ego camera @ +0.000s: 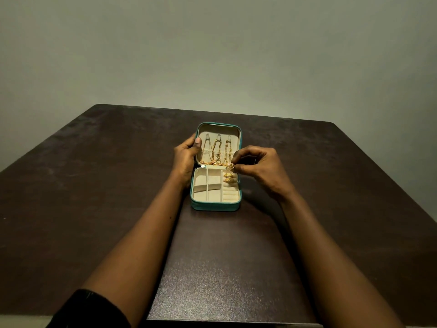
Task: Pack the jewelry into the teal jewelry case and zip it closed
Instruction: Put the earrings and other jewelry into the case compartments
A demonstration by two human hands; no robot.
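Teal jewelry case: sits open on the worktop, approx. centred L-R, nearer the far edge than the near edge; zip not closed.

Lid: raised at the far side of the base; beige lining faces the camera.

The base lies flat on the worktop; beige-lined; split into compartments at L and centre; ring rolls run along the R side.

Necklaces: three gold chains, each hung from its own hook in the upper part of the lid; lower ends gathered along the lid's bottom edge, by the hinge line.

Seated rings: two gold rings pushed into the far end of the ring rolls, one just beside the other.

Left hand: grips the L edge of the lid; thumb lies on the inner lining, fingers curl round the outside; forearm runs alongside the L wall of the base.

Right hand: thumb and fingertips pinch the held ring, a third gold ring; other fingers curled; the held ring is over the far R corner of the base, just beyond the seated rings; contact w/ the case cannot be told.

Misc.: black sleeve on the L arm, at the near edge of the view; plain grey-green wall behind the far edge of the worktop.
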